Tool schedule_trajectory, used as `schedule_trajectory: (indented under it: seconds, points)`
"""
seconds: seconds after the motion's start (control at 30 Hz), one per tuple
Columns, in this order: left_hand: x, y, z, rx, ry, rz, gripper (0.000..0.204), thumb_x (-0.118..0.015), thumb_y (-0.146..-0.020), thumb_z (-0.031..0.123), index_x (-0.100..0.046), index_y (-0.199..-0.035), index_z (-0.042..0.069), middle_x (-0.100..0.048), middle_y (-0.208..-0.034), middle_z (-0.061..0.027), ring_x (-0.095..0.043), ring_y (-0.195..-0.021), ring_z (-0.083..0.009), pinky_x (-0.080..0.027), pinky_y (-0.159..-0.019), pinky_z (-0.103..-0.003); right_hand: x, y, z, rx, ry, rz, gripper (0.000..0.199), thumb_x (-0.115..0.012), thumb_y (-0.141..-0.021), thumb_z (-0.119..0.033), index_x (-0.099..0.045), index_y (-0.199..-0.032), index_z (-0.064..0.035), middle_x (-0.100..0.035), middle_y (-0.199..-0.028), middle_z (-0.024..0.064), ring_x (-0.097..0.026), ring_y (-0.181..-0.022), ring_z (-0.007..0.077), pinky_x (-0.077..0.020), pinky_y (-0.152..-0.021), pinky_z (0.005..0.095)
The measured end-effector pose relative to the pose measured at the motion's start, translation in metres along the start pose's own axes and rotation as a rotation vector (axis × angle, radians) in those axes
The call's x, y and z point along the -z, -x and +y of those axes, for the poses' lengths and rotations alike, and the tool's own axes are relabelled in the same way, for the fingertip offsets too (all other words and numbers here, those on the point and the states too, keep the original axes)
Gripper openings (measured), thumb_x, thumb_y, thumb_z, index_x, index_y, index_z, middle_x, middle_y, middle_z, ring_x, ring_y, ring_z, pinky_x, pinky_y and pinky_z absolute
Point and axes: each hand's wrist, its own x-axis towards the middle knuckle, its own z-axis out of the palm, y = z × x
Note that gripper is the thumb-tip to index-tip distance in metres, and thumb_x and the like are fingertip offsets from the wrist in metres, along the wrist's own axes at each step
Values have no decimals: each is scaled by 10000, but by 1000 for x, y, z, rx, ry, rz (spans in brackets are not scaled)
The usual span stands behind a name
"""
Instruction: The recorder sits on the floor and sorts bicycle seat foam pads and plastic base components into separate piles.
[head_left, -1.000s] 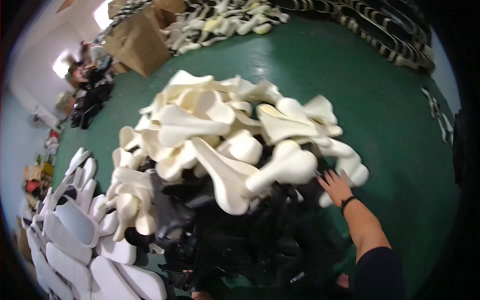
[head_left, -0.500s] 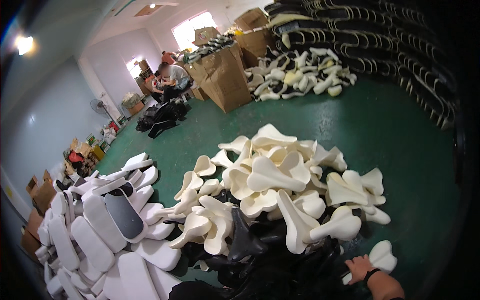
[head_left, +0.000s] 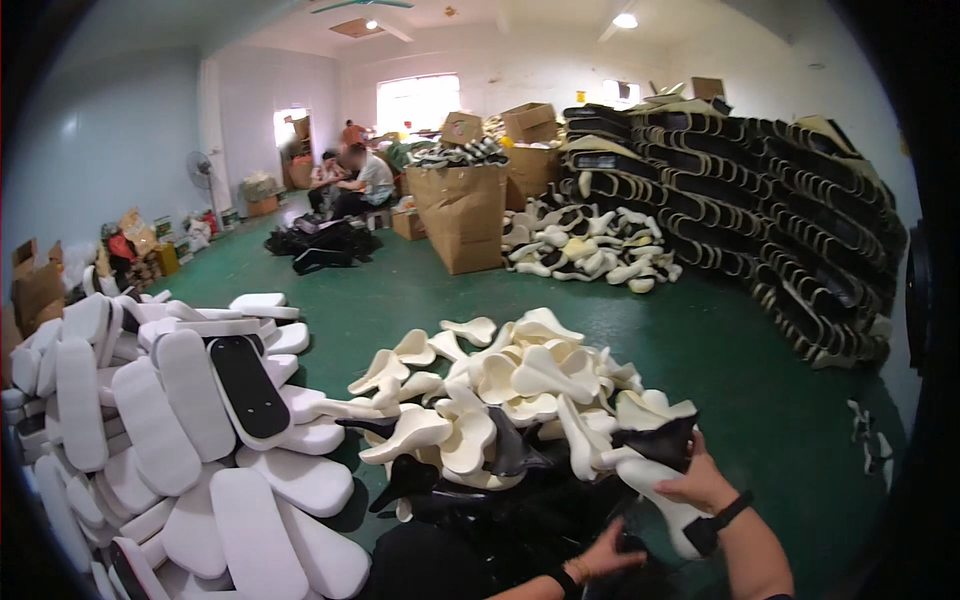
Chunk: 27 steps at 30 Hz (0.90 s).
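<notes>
My right hand (head_left: pixel 703 482) is closed on a cream saddle-shaped foam pad (head_left: pixel 650 478), thumb across its surface, at the right edge of the pile. A black saddle-shaped piece (head_left: pixel 660 440) touches its fingertips; whether it is gripped too, I cannot tell. Lower down, my left hand (head_left: pixel 600 556) has thumb and fingers spread beside a heap of glossy black pieces (head_left: pixel 500 540). In front lies a pile of cream saddle-shaped foam pads (head_left: pixel 550 374), with a few black ones (head_left: pixel 515 445) among them.
Many white oblong pads (head_left: pixel 262 530) are heaped at left. Beyond, on the green floor (head_left: pixel 350 300), stand a big cardboard box (head_left: pixel 458 220), another foam pile (head_left: pixel 600 245) and a tall stack of curved black parts (head_left: pixel 760 220). Two people (head_left: pixel 360 180) sit farther back near black bundles (head_left: pixel 320 240).
My view has levelled and lifted. My right hand has moved up and left from the floor with a cream foam pad. The left hand has come into view at the bottom.
</notes>
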Motion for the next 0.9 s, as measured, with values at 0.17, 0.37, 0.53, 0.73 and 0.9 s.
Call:
schedule_trajectory:
  seconds: [0.17, 0.37, 0.53, 0.73, 0.9]
  points:
    - [65, 40, 83, -473, -72, 210, 1060, -875, -649, 374, -285, -1445, -4, -436, -1369, -221, -427, -1286, -321, -338, -1088, -396, -84, 27, -40, 166, -601, -54, 1040, -859, -566, 32, -239, -1388, -113, -454, -1326, 89, -491, -1204, 222, -438, -1018, 367]
    - [94, 93, 106, -288, 148, -52, 968, -865, -709, 259, -290, -1472, 102, -417, -1429, -81, -360, -1358, -256, -287, -1103, -452, -125, 65, -76, 64, -682, 11, 985, -839, -620, -3, -273, -1411, -157, -552, -1245, 89, -548, -1143, 218, -467, -978, 361]
    - [106, 103, 99, -321, 106, 58, 1001, -914, -633, 269, -325, -1410, 42, -445, -1379, -111, -416, -1293, -228, -340, -1082, -409, -149, 82, -72, -54, -681, 33, 461, -729, -832, -75, -527, -1245, -37, -603, -1151, 48, -590, -986, 151, -495, -862, 321]
    - [106, 82, 93, -312, -36, 247, 816, -898, -650, 336, -452, -1237, -16, -601, -1093, -121, -586, -1005, -194, -491, -887, -335, -152, 83, -19, -94, -358, 193, 175, -720, -843, -75, -651, -998, -32, -606, -887, 13, -565, -795, 100, -470, -690, 279]
    - [100, 56, 23, 100, 209, 427, 634, -784, -794, 382, -470, -1163, -26, -635, -992, -136, -634, -907, -202, -515, -801, -335, -117, 73, 2, 340, 523, 367, 148, -777, -699, -97, -671, -780, -33, -570, -704, 46, -528, -613, 173, -432, -605, 310]
